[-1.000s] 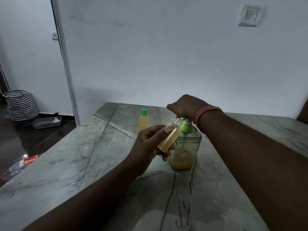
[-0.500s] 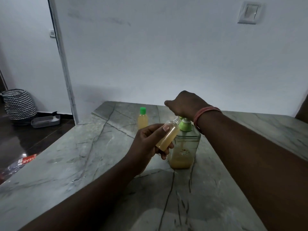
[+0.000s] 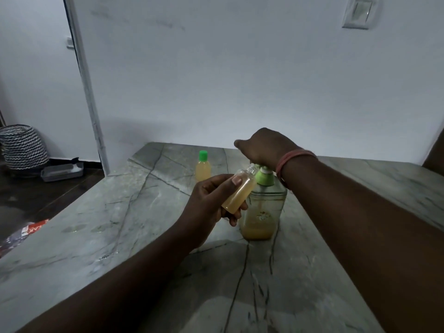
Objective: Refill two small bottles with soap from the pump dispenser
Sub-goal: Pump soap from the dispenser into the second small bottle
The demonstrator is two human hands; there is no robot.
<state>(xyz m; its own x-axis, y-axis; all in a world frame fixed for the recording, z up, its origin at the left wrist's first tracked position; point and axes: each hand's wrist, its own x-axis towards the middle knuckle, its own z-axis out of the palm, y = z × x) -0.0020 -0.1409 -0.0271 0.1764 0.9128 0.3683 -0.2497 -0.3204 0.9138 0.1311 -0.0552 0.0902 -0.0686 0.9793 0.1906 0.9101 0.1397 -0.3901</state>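
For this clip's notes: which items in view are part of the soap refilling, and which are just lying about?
In the job:
- open small bottle, tilted, held by left hand
- pump dispenser, right hand on its pump
- capped small bottle, standing behind

Lying about:
- zigzag basket
- grey tray on the floor
- red packet
- wall switch

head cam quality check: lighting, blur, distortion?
Head view: dim, grey light; soft shadows under the arms on the table; wide-angle bend in the door frame; left hand, open bottle and pump dispenser slightly soft but readable.
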